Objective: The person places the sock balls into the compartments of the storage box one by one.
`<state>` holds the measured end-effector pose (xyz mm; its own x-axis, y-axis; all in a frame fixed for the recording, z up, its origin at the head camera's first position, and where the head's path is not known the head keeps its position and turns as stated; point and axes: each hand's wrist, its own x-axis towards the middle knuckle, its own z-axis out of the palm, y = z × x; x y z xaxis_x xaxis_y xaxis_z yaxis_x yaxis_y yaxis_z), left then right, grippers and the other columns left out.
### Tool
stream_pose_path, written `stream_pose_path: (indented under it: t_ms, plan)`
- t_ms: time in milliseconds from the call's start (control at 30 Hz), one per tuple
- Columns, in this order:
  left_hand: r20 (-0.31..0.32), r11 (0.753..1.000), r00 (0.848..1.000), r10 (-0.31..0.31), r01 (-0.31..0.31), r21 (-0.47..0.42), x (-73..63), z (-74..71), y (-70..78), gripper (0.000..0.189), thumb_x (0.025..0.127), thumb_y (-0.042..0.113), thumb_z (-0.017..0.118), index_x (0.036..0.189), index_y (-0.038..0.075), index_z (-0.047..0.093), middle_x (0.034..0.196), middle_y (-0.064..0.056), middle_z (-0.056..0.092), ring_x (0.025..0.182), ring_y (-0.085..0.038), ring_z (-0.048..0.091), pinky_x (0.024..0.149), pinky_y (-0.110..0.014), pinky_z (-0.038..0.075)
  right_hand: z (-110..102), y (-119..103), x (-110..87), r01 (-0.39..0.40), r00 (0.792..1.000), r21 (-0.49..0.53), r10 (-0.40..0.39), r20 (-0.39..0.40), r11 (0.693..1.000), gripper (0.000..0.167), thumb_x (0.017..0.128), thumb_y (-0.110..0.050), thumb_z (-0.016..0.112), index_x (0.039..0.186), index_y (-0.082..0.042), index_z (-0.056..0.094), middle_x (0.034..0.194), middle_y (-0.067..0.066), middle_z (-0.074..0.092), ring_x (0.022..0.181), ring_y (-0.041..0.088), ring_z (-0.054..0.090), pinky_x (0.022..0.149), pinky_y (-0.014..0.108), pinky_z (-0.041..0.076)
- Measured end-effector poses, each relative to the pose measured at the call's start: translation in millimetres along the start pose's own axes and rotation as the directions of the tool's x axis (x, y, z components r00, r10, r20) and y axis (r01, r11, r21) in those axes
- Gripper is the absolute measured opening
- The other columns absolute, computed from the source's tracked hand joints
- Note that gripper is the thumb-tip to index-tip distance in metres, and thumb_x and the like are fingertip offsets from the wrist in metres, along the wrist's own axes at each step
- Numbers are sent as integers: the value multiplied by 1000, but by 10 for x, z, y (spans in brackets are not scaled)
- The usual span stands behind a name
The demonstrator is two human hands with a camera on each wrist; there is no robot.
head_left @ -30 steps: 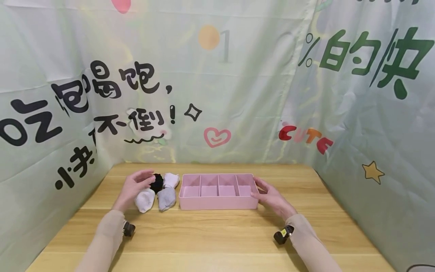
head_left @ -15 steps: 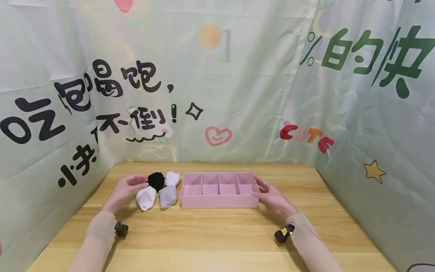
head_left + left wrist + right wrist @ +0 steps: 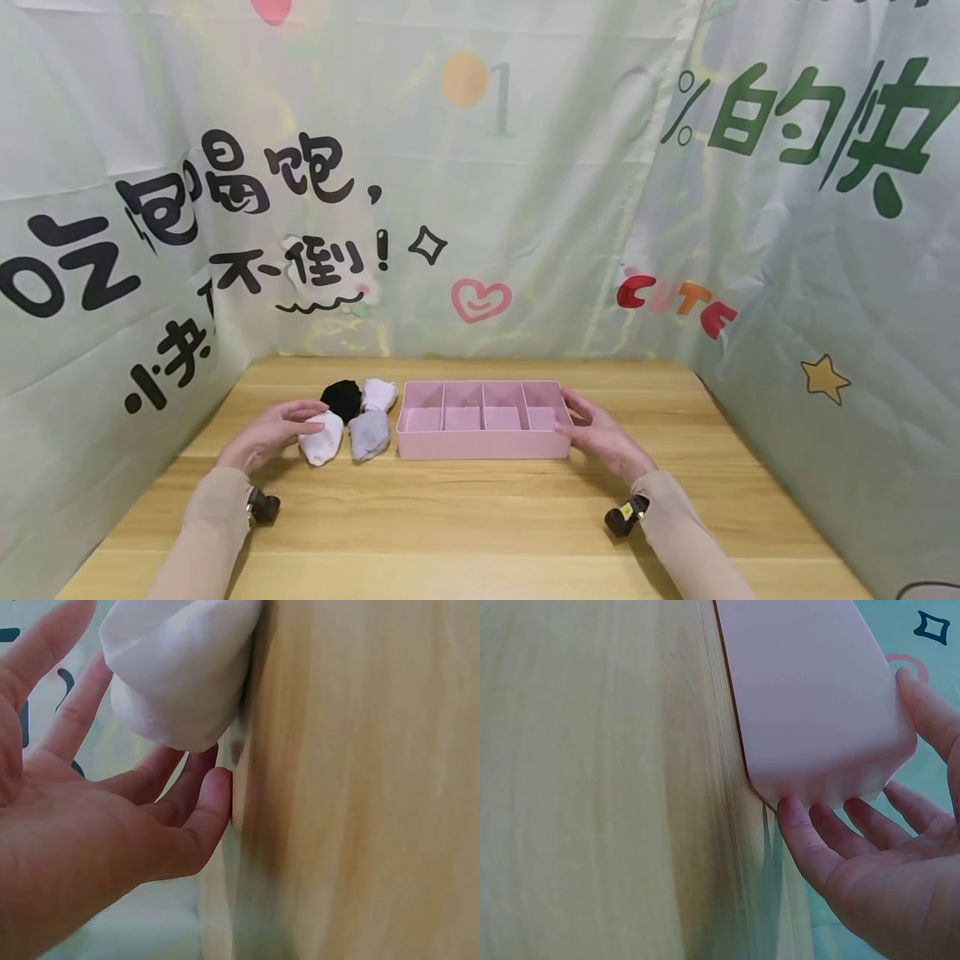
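A pink box [image 3: 483, 444] with a row of compartments stands on the table. Left of it, several balled cloth bundles that look like rolled socks sit close together: white [image 3: 324, 442], black [image 3: 342, 400], pale lilac [image 3: 379, 396] and grey [image 3: 370, 435]. My left hand [image 3: 266, 435] is at the left side of the white bundle, its fingers loosely bent and spread around it; in the left wrist view the white bundle [image 3: 180, 675] rests on the table beside them. My right hand [image 3: 603, 437] holds the box's right end, thumb at the rim and fingertips [image 3: 791, 806] against the end wall.
The wooden table [image 3: 450, 533] extends in front of the box and to both sides. Printed fabric walls [image 3: 540, 250] close off the back, left and right. A camera [image 3: 264, 506] is strapped at the left wrist, another camera [image 3: 626, 517] at the right.
My left hand has moved from beside the black bundle toward the near left, to the white one. The bundles lie where they were. My right hand stays at the box's end.
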<state>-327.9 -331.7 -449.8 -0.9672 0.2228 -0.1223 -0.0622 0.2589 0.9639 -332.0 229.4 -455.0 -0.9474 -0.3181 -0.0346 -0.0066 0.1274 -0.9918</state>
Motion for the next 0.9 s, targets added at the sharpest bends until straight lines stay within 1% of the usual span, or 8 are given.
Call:
stream_pose_path:
  t_ms: [67,133,233,333,400,567,700,900]
  plan:
    - [26,1000,1000,-3,3,-6,7,6,5,63,90,14,71,142,-5,42,146,-23,44,105,-8,56,90,-25,49,-3,-5,-2,-1,1000,-3,1,-5,1000,81,93,-10,67,157,-11,19,164,16,15,147,41,21,107,45,43]
    - [63,1000,998,-2,2,-7,15,9,10,61,90,13,70,142,-4,42,141,-17,49,104,-10,57,88,-27,49,-10,-5,-3,7,1000,-10,-7,4,1000,81,93,-11,67,157,-10,17,163,17,14,147,42,21,107,45,44]
    - [98,1000,995,-8,11,-25,24,14,10,54,90,11,69,138,-1,48,127,-6,56,99,-13,58,84,-29,51,-10,-3,1,-1,1000,-4,1,1,1000,81,92,-10,67,157,-11,18,163,16,15,147,41,22,106,44,44]
    - [140,1000,990,-1,5,-29,25,4,3,47,92,10,67,134,-1,50,118,-2,58,95,-13,59,81,-29,52,-7,4,4,-2,1000,1,2,11,1000,80,93,-9,66,157,-12,18,164,16,14,147,40,21,106,44,44]
    - [149,999,989,-9,14,-33,25,-7,-1,43,92,10,66,132,1,52,114,-2,58,94,-14,59,80,-29,52,-1,7,4,-9,1000,13,9,11,1000,80,93,-9,66,157,-12,19,164,15,15,147,39,21,107,44,44]
    - [149,999,988,-28,31,-17,33,-15,-1,41,92,12,67,130,2,55,113,-2,59,93,-15,60,80,-29,53,-1,12,0,-6,1000,26,6,12,1000,81,93,-8,66,157,-10,18,164,16,14,147,40,21,107,45,44]
    - [149,1000,988,-27,27,3,51,-7,-3,41,92,13,67,129,0,55,116,-2,60,92,-15,61,79,-29,54,-1,8,0,-7,1000,19,7,8,1000,81,93,-9,67,157,-11,18,164,16,14,147,40,21,106,44,45]
    - [116,999,993,-34,32,26,57,-3,-9,39,92,15,68,126,0,56,122,-4,59,93,-15,60,79,-29,54,-2,-16,-9,-14,1000,6,14,9,1000,82,92,-11,68,157,-11,18,164,16,14,147,40,21,106,44,44]
